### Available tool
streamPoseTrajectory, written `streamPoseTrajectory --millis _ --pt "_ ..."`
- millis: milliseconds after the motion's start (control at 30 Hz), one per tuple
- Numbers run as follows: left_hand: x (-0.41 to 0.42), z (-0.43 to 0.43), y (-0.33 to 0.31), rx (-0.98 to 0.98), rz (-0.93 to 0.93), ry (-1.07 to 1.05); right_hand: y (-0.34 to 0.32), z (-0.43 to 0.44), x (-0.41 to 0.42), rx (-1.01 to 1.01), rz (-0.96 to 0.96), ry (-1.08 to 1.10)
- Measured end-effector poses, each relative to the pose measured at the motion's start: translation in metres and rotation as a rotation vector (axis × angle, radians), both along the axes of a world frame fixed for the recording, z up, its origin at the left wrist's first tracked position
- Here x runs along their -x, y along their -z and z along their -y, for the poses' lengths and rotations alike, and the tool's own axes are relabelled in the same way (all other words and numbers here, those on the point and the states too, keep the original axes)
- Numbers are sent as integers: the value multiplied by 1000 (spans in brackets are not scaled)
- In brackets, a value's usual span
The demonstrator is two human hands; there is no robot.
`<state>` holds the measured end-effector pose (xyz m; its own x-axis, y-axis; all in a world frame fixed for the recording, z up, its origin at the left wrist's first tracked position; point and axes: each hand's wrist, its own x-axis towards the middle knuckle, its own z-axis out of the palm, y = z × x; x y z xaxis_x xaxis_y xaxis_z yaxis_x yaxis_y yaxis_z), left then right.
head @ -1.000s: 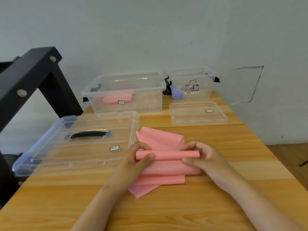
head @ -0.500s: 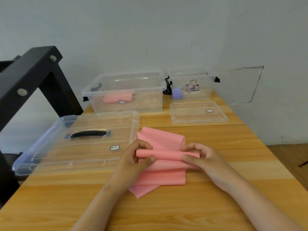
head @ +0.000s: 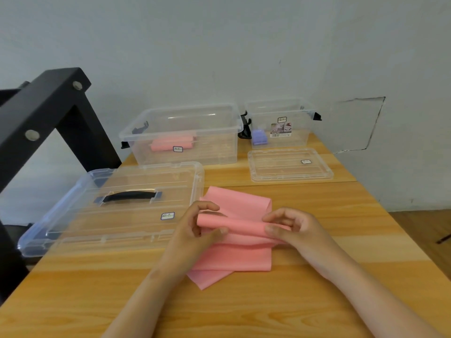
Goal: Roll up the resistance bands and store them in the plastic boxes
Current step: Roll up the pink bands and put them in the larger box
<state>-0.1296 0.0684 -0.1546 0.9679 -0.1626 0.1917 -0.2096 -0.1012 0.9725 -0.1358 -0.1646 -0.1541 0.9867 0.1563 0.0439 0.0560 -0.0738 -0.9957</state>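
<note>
Here, the left hand (head: 194,231) is pinching the left end of a partly rolled pink resistance band (head: 240,257), which is lying on the table (head: 322,198) between both hands, and the right hand (head: 296,228) is pinching the roll's right end.

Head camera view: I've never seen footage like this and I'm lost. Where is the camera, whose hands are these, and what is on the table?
No machine here: a person wears the camera on their head, so it looks down at their own hands. The left hand and right hand pinch a partly rolled pink band on the wooden table. Behind stand two open clear boxes: the large box holds a finished pink roll, the small box a purple item. The large lid and small lid lie in front of them.
</note>
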Motion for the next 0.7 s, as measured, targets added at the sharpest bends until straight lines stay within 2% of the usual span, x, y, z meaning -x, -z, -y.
streamPoseTrajectory --millis 100,200,367,500,567,700 --pt "2 3 1 -158 29 -38 -3 0 2 -13 64 26" --pt "1 4 -3 -131 86 -48 -3 0 2 -39 61 30" --pt "0 0 -2 6 23 -32 -2 -2 1 -13 1 10" --pt "1 3 1 -156 46 -32 -4 2 2 23 71 57" --pt "0 3 0 -174 81 -59 -4 2 3 15 64 30" --pt "1 0 -2 -35 48 -70 -6 -1 4 -17 16 26"
